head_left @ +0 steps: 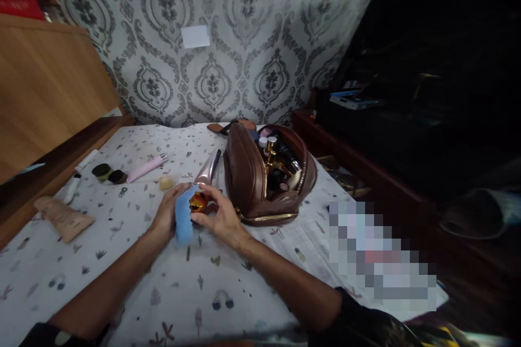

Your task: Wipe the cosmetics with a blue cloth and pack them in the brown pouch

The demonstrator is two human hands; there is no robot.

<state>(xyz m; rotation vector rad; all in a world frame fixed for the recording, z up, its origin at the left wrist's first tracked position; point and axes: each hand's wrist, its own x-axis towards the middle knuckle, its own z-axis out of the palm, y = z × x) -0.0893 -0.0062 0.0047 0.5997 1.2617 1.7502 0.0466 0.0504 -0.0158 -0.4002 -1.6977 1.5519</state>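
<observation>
My left hand (pixel 165 210) is closed around a light blue cloth (pixel 184 223), which hangs down in front of the palm. Between the fingertips of my right hand (pixel 223 216) is a small shiny gold-orange container (pixel 198 203), pressed against the cloth; its exact kind is unclear. Just right of my hands stands a brown cosmetic bag (pixel 246 173), unzipped and filled with bottles and other make-up items. A pinkish tube with a black cap (pixel 208 167) lies beyond my fingers, beside the bag. A small cream-coloured round piece (pixel 166 182) lies beyond my left hand.
On the patterned cloth (pixel 199 293) to the left lie a pink tube (pixel 146 168), two dark round containers (pixel 101 172), a white tube (pixel 73 187) and a beige tube (pixel 64 218). A wooden panel (pixel 57 81) borders the left; a blurred-out sheet (pixel 382 260) lies right.
</observation>
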